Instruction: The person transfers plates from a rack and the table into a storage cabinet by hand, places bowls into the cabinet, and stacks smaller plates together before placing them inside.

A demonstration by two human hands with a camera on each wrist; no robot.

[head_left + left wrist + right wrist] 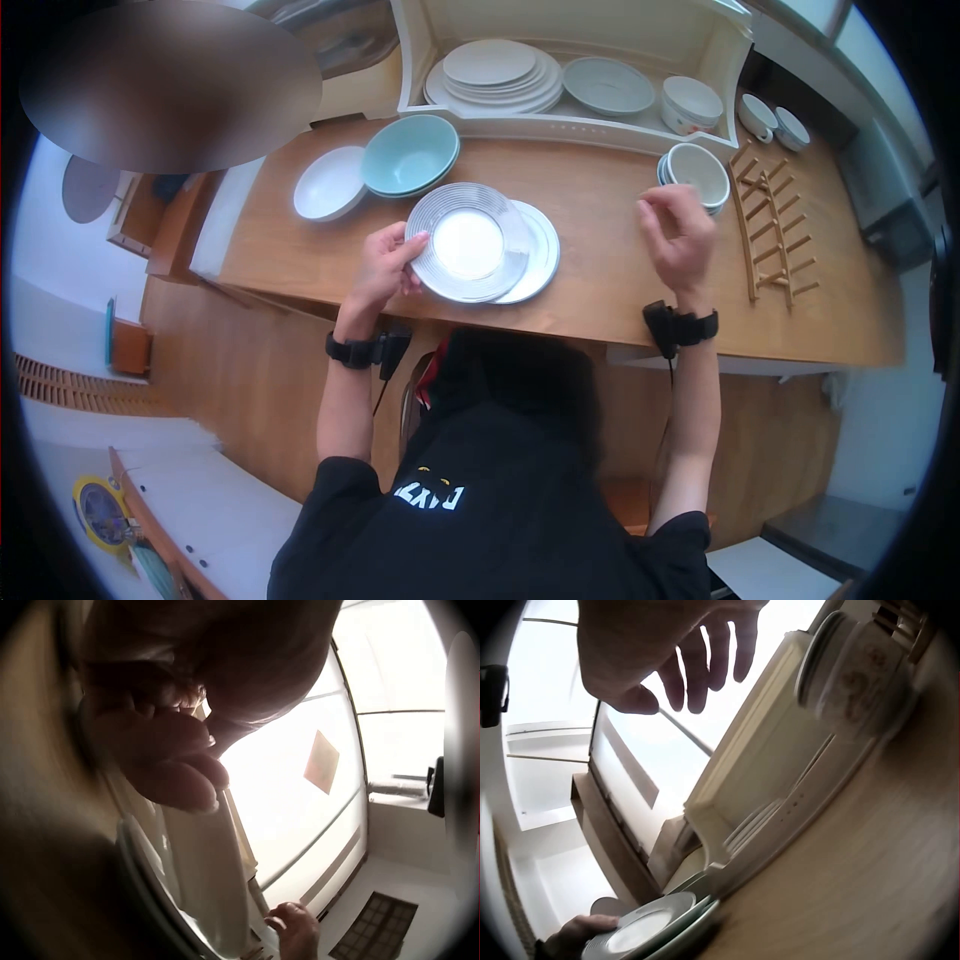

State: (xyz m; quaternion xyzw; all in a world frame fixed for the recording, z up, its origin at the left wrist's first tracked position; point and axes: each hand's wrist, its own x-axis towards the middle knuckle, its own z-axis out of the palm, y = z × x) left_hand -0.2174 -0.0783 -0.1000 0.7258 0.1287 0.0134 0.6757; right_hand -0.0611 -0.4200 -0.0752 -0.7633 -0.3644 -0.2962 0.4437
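My left hand [385,265] pinches the left rim of a ringed grey-and-white plate [465,243], its thumb lying on the upper face. The plate is tilted and overlaps another white plate [540,255] behind it on the right. My right hand [680,240] hovers above the right part of the table with relaxed fingers, nothing in it. Just beyond that hand stands a small stack of bowls [698,172]; in the right wrist view the bowl [866,682] shows a flower pattern. In that same view the fingers [696,675] are spread and loosely bent.
Left of the plates are teal bowls [410,155] and a white bowl [330,184]. A cream rack [580,128] at the back holds stacked plates [490,62], another plate [608,85] and bowls [690,103]. A wooden peg rack [770,230] and cups [758,116] are at the right.
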